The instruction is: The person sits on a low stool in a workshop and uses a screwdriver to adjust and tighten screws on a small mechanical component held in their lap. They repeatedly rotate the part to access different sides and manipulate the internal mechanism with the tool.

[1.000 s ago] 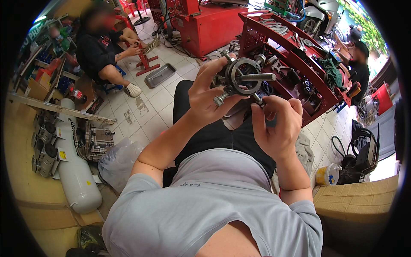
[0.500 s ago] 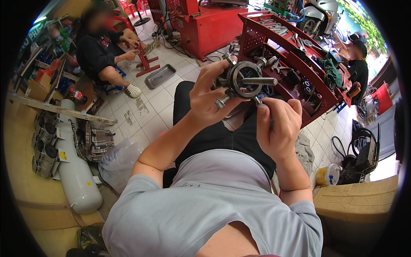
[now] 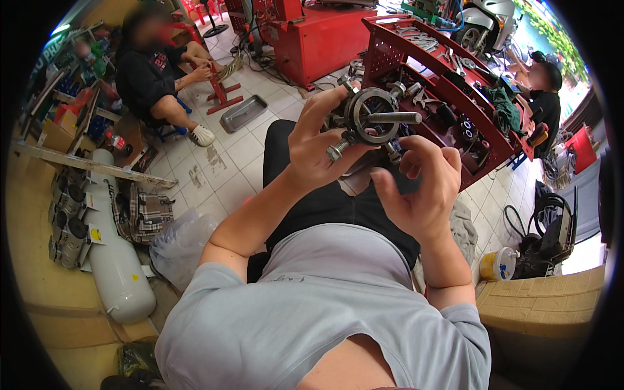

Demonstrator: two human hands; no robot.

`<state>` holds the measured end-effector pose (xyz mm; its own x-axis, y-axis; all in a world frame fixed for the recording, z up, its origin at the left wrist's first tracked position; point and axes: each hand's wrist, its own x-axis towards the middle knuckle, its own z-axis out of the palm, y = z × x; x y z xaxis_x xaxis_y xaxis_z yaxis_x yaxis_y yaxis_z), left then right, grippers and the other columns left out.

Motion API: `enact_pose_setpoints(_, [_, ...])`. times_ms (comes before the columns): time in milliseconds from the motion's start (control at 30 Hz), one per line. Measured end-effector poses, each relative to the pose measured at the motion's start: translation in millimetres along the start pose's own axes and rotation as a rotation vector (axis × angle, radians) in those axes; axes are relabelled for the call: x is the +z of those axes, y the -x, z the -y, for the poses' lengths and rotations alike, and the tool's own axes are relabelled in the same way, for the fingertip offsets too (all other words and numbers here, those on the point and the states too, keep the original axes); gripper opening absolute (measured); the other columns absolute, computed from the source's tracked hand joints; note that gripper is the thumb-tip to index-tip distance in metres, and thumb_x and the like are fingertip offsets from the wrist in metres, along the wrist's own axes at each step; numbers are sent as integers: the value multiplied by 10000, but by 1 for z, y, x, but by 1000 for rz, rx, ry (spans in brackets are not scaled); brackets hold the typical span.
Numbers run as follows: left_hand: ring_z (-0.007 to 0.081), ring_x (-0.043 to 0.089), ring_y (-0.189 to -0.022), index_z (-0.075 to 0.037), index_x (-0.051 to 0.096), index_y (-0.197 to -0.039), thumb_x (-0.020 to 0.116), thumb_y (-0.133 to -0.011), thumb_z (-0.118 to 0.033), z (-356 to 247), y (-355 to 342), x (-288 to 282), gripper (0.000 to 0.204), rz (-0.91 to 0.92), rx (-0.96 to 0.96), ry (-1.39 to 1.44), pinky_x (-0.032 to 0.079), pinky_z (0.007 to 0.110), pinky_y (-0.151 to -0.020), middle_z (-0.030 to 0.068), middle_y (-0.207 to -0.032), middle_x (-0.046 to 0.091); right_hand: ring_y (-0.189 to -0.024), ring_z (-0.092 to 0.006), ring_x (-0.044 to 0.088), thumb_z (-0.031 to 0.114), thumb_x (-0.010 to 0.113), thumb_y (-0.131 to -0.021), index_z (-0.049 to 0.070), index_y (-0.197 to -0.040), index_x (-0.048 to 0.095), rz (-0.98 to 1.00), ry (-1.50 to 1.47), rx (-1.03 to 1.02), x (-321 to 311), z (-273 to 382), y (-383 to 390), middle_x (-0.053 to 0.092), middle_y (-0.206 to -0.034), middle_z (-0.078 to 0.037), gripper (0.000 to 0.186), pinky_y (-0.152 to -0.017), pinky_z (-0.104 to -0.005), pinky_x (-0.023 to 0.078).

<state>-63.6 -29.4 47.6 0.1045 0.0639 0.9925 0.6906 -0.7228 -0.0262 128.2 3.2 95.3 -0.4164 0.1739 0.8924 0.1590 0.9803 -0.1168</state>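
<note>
In front of my knees, my left hand (image 3: 318,140) grips a round metal part (image 3: 380,134) with a ring at its front. A straight rod sticks out of the ring's middle, pointing right. Several bolts stand around the ring; a lower left bolt (image 3: 338,150) shows beside my left fingers. My right hand (image 3: 426,185) is just below and right of the part, its thumb and fingers apart. Its forefinger is close to the lower right bolt (image 3: 394,155); whether they touch I cannot tell. The back of the part is hidden by my left fingers.
A red tool cart (image 3: 448,84) with wrenches stands ahead right. A grey metal tray (image 3: 244,113) lies on the tiled floor near a seated person (image 3: 153,71) at far left. Another person (image 3: 545,97) sits beyond the cart. A grey-white cylinder (image 3: 120,260) is at my left.
My right thumb and forefinger have come apart from the lower right bolt, where they were pinched. The thumb has moved left and down. My left hand and the metal part have stayed nearly still.
</note>
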Motion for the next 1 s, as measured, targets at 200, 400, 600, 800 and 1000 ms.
enact_pose_setpoints(200, [380, 597, -1057, -35, 641, -726, 871, -593, -93, -5, -2, 7, 272, -133, -89, -20, 514, 411, -829, 231, -1222, 557, -498, -144, 511, 155, 740, -756, 65, -878, 592, 33, 67, -55, -1, -7, 2, 553, -614, 5, 211, -566, -311, 289])
enact_pose_setpoints(400, [374, 597, -1059, -31, 651, -727, 867, -606, -95, -6, -3, 6, 256, -126, -119, -8, 519, 408, -829, 236, -1224, 551, -506, -146, 514, 167, 741, -753, 72, -862, 589, 2, 2, 12, -1, 0, 2, 553, -616, 3, 210, -569, -312, 291])
enact_pose_setpoints(600, [464, 526, -1138, -37, 625, -954, 841, -656, -54, -2, -2, 0, 369, -27, -62, 3, 519, 494, -876, 287, -1301, 455, -513, -144, 523, 179, 739, -760, 71, -876, 590, 25, 16, -12, -3, -1, -1, 557, -621, 5, 217, -573, -309, 296])
enact_pose_setpoints(800, [510, 491, -1178, -63, 602, -1090, 826, -679, -22, -2, 0, -2, 470, 21, -45, -9, 520, 536, -898, 314, -1336, 409, -524, -142, 536, 200, 737, -773, 67, -907, 592, 19, 68, -59, 0, -9, 4, 566, -629, 9, 238, -571, -310, 298])
enact_pose_setpoints(1000, [502, 496, -1177, -54, 598, -1099, 821, -682, -11, 0, 1, -1, 475, 0, -26, 1, 527, 524, -890, 317, -1319, 426, -520, -148, 537, 206, 726, -783, 63, -907, 595, -12, 0, 28, 2, -2, 3, 567, -618, 5, 229, -569, -314, 302])
